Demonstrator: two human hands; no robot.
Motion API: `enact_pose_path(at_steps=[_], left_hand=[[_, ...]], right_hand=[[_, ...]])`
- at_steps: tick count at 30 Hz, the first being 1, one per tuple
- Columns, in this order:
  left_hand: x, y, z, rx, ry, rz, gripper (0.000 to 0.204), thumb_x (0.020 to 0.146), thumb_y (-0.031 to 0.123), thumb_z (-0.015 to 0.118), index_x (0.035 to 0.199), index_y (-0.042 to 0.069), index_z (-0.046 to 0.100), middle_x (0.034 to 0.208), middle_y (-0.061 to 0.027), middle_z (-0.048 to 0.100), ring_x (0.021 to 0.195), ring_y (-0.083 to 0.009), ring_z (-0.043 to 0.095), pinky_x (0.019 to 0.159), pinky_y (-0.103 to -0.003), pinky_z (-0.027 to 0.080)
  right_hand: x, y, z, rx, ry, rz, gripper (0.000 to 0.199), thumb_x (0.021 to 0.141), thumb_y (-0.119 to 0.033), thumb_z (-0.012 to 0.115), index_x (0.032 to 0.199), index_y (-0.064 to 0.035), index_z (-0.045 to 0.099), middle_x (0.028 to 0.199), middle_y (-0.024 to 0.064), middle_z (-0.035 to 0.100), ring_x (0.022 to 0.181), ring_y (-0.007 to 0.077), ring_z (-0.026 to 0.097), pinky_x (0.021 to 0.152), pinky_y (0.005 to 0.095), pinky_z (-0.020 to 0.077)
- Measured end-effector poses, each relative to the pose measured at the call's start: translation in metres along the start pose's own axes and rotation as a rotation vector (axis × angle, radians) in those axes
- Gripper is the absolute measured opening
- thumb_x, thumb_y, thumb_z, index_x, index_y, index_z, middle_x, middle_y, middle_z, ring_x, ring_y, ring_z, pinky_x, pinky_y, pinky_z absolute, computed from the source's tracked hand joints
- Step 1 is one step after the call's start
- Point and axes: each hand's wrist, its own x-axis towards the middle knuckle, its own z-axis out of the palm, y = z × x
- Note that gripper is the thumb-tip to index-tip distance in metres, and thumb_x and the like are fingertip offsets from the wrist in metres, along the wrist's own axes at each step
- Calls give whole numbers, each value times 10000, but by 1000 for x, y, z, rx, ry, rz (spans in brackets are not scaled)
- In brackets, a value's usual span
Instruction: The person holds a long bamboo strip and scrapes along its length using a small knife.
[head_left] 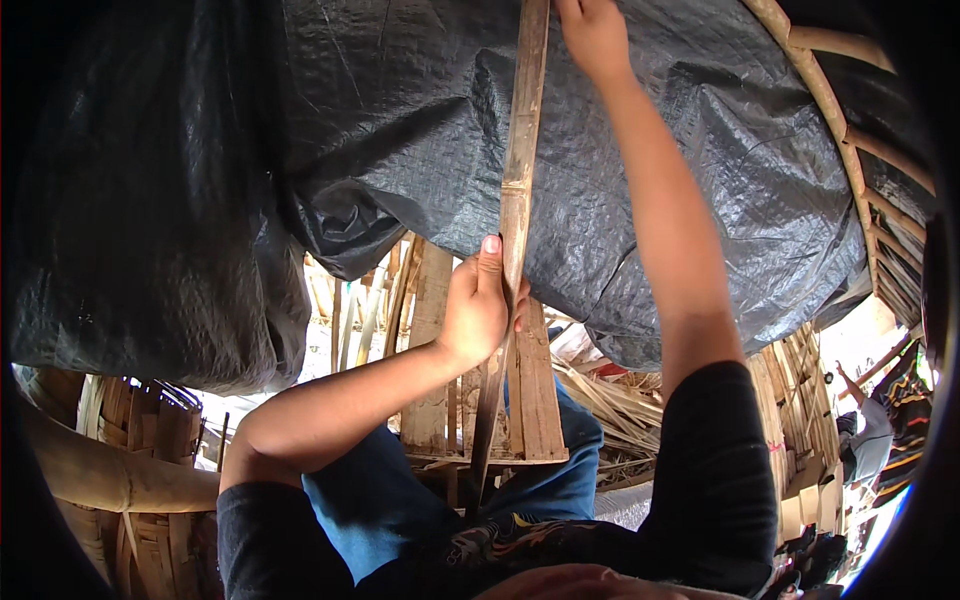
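A long split bamboo strip (518,180) runs upright in front of me, from the top edge of the picture down to my lap. My left hand (478,310) is wrapped round it at mid-length, thumb pointing up along the strip. High up, my right hand (597,40) is beside the strip's upper part with its fingers curled. Its fingertips run out of the picture, so what they hold is hidden. Behind the strip hangs a wrinkled black tarp (400,110). Below the tarp, wooden planks (425,420) stand between my knees.
A thick bamboo pole (110,475) lies at the left beside woven bamboo. Bent bamboo framing (825,100) curves along the upper right. Heaped bamboo strips (620,420) lie beyond the planks. At the far right another person (870,435) has an arm raised.
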Motion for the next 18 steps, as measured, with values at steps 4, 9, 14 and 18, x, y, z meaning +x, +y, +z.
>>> enact_pose_path(at_steps=[4,9,14,18], left_hand=[[1,2,-7,18,25,-46,603,1011,569,272,781,49,472,620,-54,457,498,-138,451,446,-291,410],[-5,6,5,59,14,-54,613,1013,562,269,772,40,480,636,-55,474,517,-140,465,460,-295,421],[2,0,-3,145,-10,24,580,1036,506,251,755,44,462,568,-59,456,461,-142,445,443,-294,411],[7,-8,-8,131,10,31,524,1050,448,271,783,52,486,547,-31,464,440,-113,442,427,-270,384]], right_hand=[[-36,-10,4,86,-62,116,502,955,-489,527,819,-25,664,612,136,562,593,249,563,606,362,456],[12,-3,3,187,29,115,468,981,-390,526,784,29,594,627,98,557,586,167,523,572,350,426],[-16,14,11,222,-12,134,483,972,-440,533,796,0,626,611,66,541,576,145,499,561,320,421],[-67,22,16,282,-12,220,515,967,-467,523,740,-11,602,569,73,514,550,147,489,546,324,407]])
